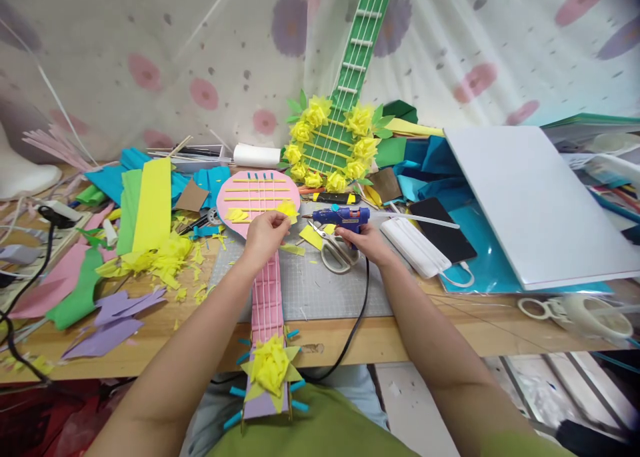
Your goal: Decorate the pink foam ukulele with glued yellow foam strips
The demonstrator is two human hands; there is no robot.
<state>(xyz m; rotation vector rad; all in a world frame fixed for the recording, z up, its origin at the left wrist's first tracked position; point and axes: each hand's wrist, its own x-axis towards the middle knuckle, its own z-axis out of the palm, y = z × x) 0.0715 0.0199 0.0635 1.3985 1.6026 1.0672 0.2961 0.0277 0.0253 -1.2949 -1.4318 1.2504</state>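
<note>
From where I stood, the person's left hand was over the pink paper guitar, thumb and fingers pressed together, pinching the lower edge of a yellow paper flower by the guitar's right rim. The right hand had its fingers curled around the handle of a blue glue gun, its nozzle pointing left, just short of the flower; a clear glue stick stuck out behind.

The pink guitar's body lay toward the middle of the surface, its neck crossing the grey cutting mat and running past the near edge. There the headstock, with blue pegs and a large yellow bloom, sat over the person's lap.

Scissors rested on the mat beneath the glue gun. Yellow scraps and purple paper pieces were strewn toward the left end. A green guitar ringed with yellow flowers stood along the far edge, while a white board leaned toward the right end, near a black phone.
</note>
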